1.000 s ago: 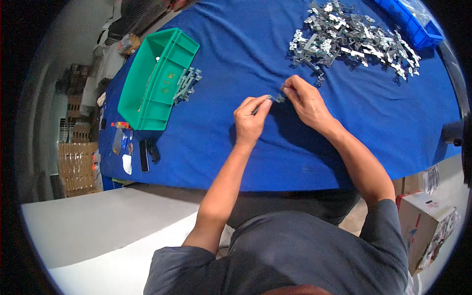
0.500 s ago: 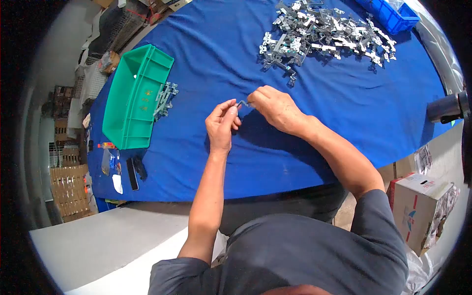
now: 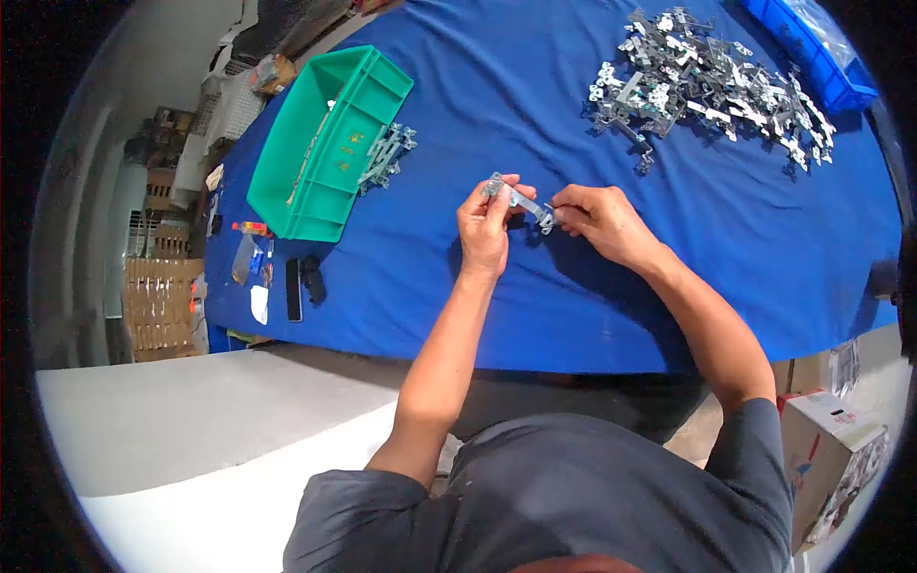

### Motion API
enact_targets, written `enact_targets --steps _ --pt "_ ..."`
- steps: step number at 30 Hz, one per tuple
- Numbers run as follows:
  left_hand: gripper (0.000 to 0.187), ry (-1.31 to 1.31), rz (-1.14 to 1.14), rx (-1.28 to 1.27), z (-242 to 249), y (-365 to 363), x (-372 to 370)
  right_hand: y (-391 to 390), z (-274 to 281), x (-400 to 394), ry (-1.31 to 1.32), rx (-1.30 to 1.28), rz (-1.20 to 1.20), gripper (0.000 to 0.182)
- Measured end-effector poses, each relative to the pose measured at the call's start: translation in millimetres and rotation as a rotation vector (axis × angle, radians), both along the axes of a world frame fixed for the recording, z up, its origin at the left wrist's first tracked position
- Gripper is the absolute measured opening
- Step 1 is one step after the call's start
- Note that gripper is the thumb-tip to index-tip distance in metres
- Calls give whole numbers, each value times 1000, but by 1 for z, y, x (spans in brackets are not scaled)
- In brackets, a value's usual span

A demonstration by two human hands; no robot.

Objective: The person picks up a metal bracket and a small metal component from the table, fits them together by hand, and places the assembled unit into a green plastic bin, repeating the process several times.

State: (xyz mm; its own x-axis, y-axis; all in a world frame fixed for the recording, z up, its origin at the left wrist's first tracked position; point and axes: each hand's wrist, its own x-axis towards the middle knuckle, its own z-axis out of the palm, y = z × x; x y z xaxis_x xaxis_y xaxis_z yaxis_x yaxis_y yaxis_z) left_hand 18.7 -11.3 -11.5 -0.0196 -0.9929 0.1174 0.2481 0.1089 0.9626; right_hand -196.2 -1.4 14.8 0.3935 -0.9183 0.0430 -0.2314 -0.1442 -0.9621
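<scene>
A shiny metal bracket [image 3: 528,204] spans the gap between my two hands, above the blue cloth. My left hand [image 3: 487,222] pinches it near one end, with the tip standing up past the thumb. At its other end the fingers of my right hand [image 3: 604,222] are closed on the bracket. Up and to the left, a small group of similar brackets [image 3: 384,160] lies against the green bin [image 3: 296,181]. A large heap of metal brackets [image 3: 707,86] sits at the upper right.
The blue cloth [image 3: 458,329] covers the table. At the far upper right stands a blue crate [image 3: 845,94]. A black phone [image 3: 294,289] and small packets lie at the left edge. On the floor at the lower right is a cardboard box [image 3: 831,435].
The view has shifted, so the bin and heap appear further right and higher. The bracket, mostly hidden before, now shows lengthwise between my hands.
</scene>
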Motion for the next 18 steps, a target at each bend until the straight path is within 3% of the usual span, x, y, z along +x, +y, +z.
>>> enact_targets --steps 5,13,18 --pt "22 -108 -3 -66 3 5 -6 -5 -13 -3 -151 -101 -112 16" --pt "23 -226 -2 12 10 11 -11 -3 2 -4 -56 -236 -169 18" --pt "24 -251 -33 26 11 12 -11 -4 -7 -2 -77 -157 -120 18"
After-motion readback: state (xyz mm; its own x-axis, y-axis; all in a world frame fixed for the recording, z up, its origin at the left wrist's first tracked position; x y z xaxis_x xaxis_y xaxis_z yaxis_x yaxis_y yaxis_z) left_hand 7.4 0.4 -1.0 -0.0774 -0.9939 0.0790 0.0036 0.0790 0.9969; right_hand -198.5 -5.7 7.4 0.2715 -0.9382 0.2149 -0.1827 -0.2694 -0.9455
